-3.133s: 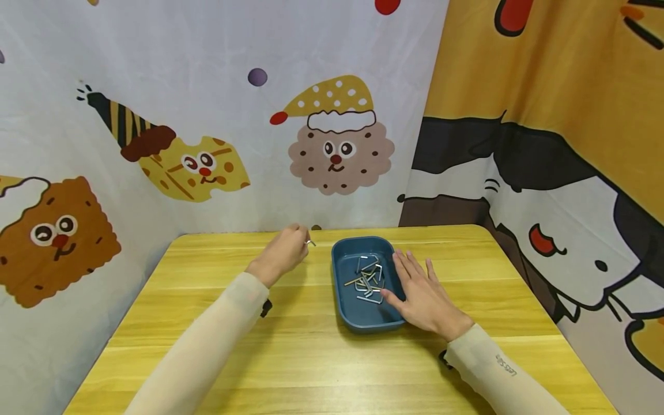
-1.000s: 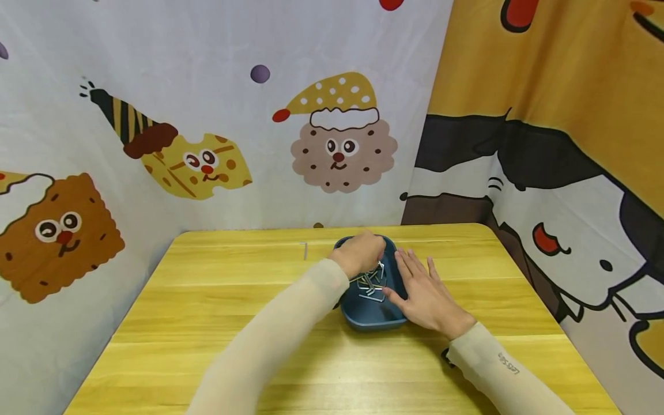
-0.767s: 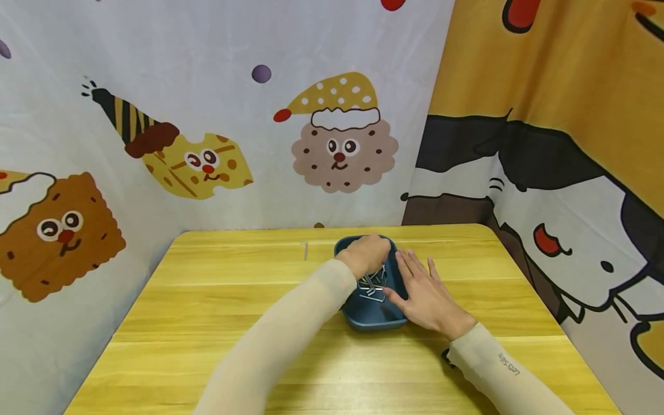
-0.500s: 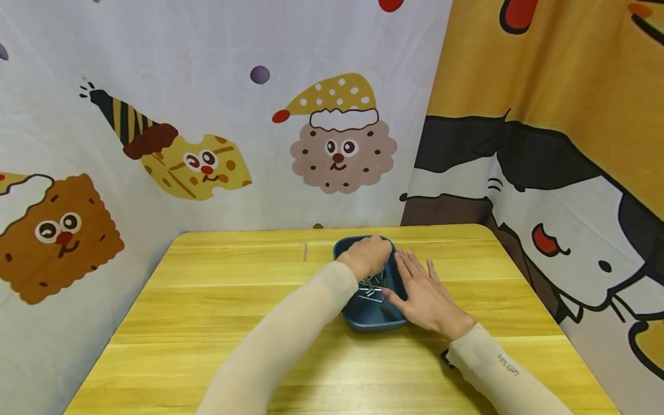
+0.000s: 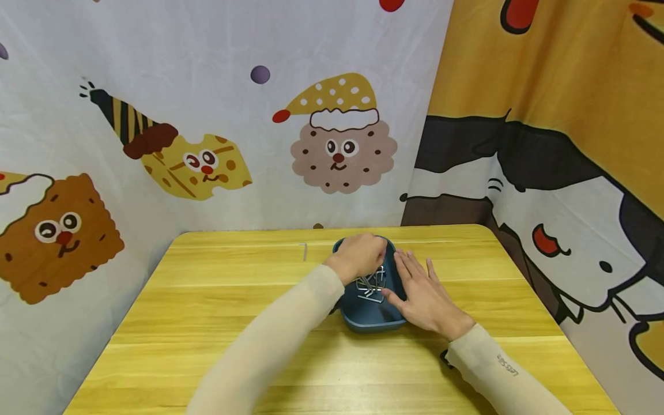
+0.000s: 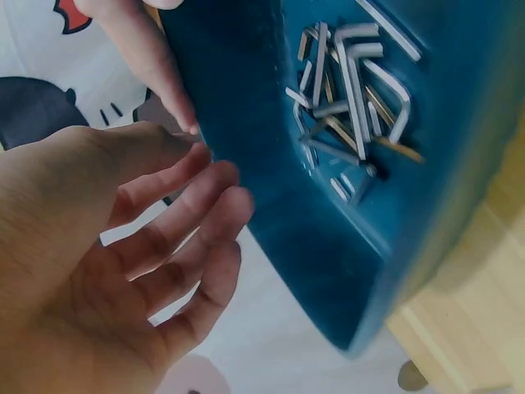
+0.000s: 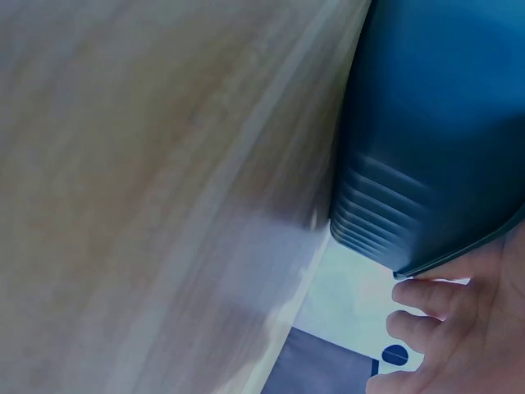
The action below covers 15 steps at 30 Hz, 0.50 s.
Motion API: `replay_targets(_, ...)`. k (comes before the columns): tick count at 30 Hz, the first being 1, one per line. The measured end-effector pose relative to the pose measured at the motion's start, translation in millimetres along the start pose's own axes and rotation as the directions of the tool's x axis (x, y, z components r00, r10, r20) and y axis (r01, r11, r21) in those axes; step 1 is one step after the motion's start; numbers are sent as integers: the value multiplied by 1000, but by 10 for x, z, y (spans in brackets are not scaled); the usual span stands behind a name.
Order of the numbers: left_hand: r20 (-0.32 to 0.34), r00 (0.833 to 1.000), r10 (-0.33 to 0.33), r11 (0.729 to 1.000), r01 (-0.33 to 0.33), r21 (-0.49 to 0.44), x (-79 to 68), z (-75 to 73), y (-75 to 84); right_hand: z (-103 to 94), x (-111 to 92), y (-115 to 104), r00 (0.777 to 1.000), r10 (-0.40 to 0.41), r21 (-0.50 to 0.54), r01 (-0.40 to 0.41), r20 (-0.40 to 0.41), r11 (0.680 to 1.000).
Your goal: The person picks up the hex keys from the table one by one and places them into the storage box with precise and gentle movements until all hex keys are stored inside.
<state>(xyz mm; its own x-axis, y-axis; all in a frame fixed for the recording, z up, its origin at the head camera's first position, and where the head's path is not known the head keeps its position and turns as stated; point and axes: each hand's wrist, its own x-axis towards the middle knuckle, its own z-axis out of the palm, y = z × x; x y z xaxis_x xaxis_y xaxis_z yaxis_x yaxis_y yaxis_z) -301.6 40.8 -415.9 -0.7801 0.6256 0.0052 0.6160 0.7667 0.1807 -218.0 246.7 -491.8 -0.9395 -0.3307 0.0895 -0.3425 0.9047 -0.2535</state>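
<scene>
A blue rectangular plastic bin point(image 5: 374, 318) stands on the table, holding several silver and brass-coloured hex keys point(image 6: 353, 90) in a loose pile. My left hand point(image 5: 361, 253) is over the bin's far part, palm down. In the left wrist view its thumb and index fingertips meet, with a thin grey bit of a hex key between them, mostly hidden. My right hand point(image 5: 427, 300) lies along the bin's right side, fingers straight against the wall and thumb over the rim. One silver hex key point(image 5: 305, 252) lies on the table left of the bin.
The yellow wood-grain table point(image 5: 233, 305) extends around the bin. Behind it hangs a white curtain point(image 5: 218, 104) printed with cartoon snacks. A yellow, black and white printed cloth point(image 5: 560, 144) hangs at the right.
The left hand set a hex key down left of the bin and then reached into the bin. Over the last half second it has drawn back slightly left. The right hand has stayed put.
</scene>
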Motion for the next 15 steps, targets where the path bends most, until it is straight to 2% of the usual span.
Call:
replay_targets(7, -142, 989, -46, 999, 46, 0, -150, 41, -271, -2, -2, 3, 1000, 4, -8, -4, -1, 1000)
replay_targets(15, -269, 951, -150, 988, 134, -78, -340, 98, -664, -4, -3, 1, 1000, 4, -10, -4, 5, 1000)
